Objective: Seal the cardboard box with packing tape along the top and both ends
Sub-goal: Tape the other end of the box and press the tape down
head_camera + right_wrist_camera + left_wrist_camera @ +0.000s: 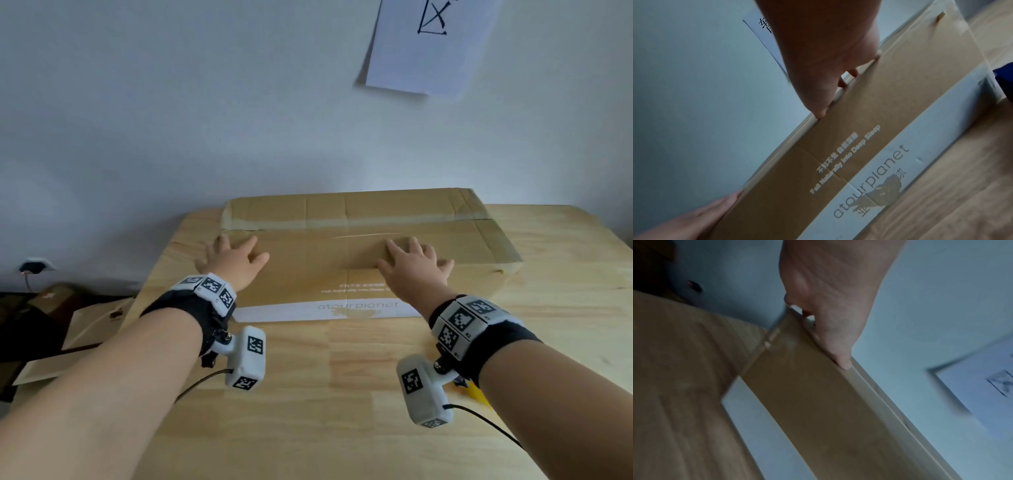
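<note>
A long, flat cardboard box [370, 274] lies on the wooden table [308, 411], its back close to the wall. Its front face [879, 129] carries a white band printed "atourplanet". A paler strip of tape [274, 224] runs along the top seam, and glossy clear tape [970, 32] covers the right end. My left hand [236, 258] lies flat with spread fingers on the left part of the box top. My right hand [416, 265] lies flat right of the middle. In the wrist views each thumb [840, 356] [818, 112] rests at the top front edge. Neither hand holds anything.
A sheet of paper [428, 44] with black marks hangs on the wall above the box. Flat cardboard pieces [85, 325] lie on the floor at the left, below a wall socket [36, 265]. Something yellow [476, 394] shows beneath my right wrist, and a dark blue object [1005, 71] sits by the box's right end.
</note>
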